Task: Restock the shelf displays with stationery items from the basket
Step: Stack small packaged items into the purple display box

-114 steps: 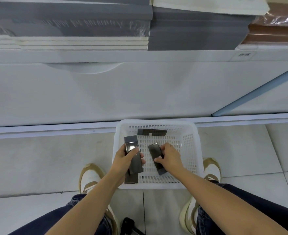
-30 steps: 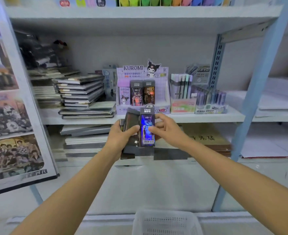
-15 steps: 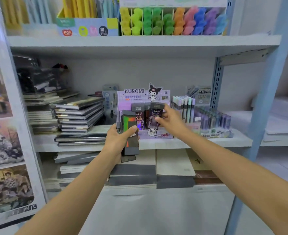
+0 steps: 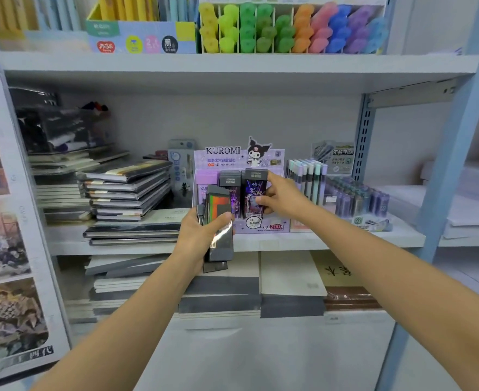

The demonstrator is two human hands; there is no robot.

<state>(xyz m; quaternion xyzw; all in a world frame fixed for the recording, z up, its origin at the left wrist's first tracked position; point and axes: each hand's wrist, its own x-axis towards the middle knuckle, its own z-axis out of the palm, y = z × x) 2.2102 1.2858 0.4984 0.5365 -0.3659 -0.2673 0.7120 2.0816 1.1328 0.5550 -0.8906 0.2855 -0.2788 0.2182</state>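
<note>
Restocking a lead-case display, seen from the head camera. My right hand (image 4: 284,197) pinches one dark lead case (image 4: 253,193) at its right edge: the thumb lies on the printed face and the other fingers are curled behind it. The case stands upright with its long axis vertical. Its lower end is behind the front wall of the Kuromi display box (image 4: 270,226), in the right-hand slot, just beside the middle-slot case (image 4: 228,182). Whether its foot has reached the floor of the box I cannot tell.

My left hand (image 4: 198,235) grips the spare stack of cases (image 4: 218,221), thumb clamped across the front and fingers wrapped behind. It holds them nearly upright on the near side of the box, in front of its left slots. The box sits on the middle shelf (image 4: 331,239). The basket is out of view.

The decisive relation is that the slot lies straight below the held case, along its long axis. The right hand is the nearer hand, so any remaining travel is probably a short push downward before the fingers let go.
</note>
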